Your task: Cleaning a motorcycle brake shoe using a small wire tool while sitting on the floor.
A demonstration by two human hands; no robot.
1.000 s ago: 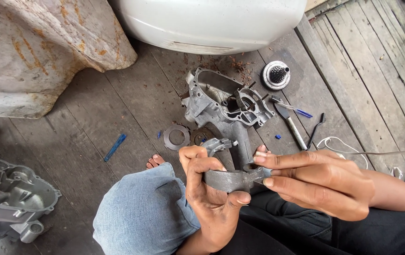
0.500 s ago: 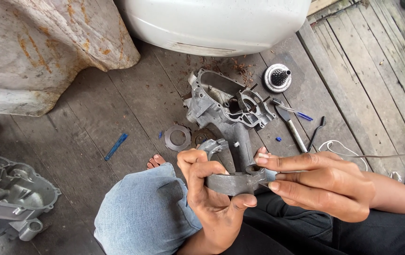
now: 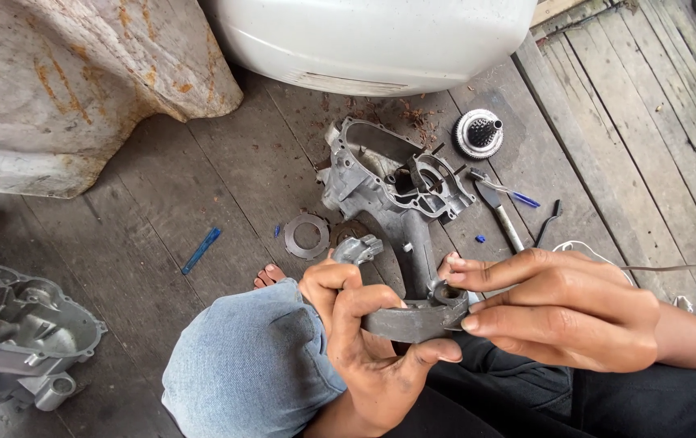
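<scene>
My left hand (image 3: 368,341) is wrapped around a curved grey brake shoe (image 3: 413,318), thumb over its top and fingers beneath. My right hand (image 3: 563,308) pinches the shoe's right end between thumb and forefinger. The shoe's other end (image 3: 356,247), a grey lug, sticks up above my left thumb. Both hands hover over my lap, just above my denim-covered knee (image 3: 251,369). On the planks beyond the hands lies a grey metal engine casing (image 3: 388,182).
A flat metal ring (image 3: 307,235) lies left of the casing; a round toothed part (image 3: 479,133), a screwdriver (image 3: 500,212) and a blue pen (image 3: 518,195) lie to its right. Another grey casing (image 3: 19,332) sits lower left. A white body panel (image 3: 380,40) and rusty metal sheet (image 3: 80,81) stand behind.
The hands and brake shoe have barely shifted; the view has drifted slightly, and my right fingers have slid a little along the shoe's end.
</scene>
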